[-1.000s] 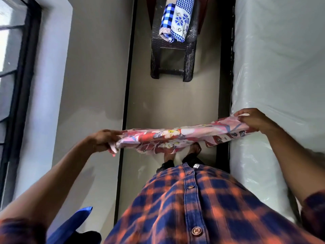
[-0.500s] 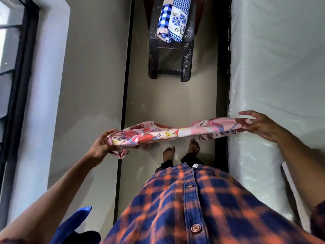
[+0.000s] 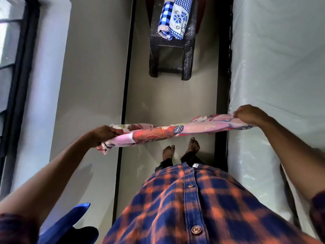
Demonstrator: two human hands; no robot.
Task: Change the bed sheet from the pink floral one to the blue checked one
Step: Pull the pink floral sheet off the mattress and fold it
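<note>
The pink floral sheet [image 3: 175, 131] is folded into a long flat band stretched level in front of my body. My left hand [image 3: 103, 134] grips its left end, and my right hand [image 3: 249, 114] grips its right end over the edge of the mattress. The blue checked sheet [image 3: 174, 18] lies folded on a dark wicker stool [image 3: 186, 55] further ahead on the floor. The bare mattress [image 3: 274, 67], wrapped in clear plastic, runs along my right side.
A grey wall with a dark-framed window [image 3: 15, 67] stands on the left. The narrow floor strip [image 3: 168, 99] between wall and bed leads to the stool. My bare feet [image 3: 181, 148] stand below the sheet. A blue object [image 3: 65, 224] shows at the lower left.
My right hand has lifted and closed on the sheet's right end. The folded band now hangs tauter and higher between my hands. The view has shifted slightly.
</note>
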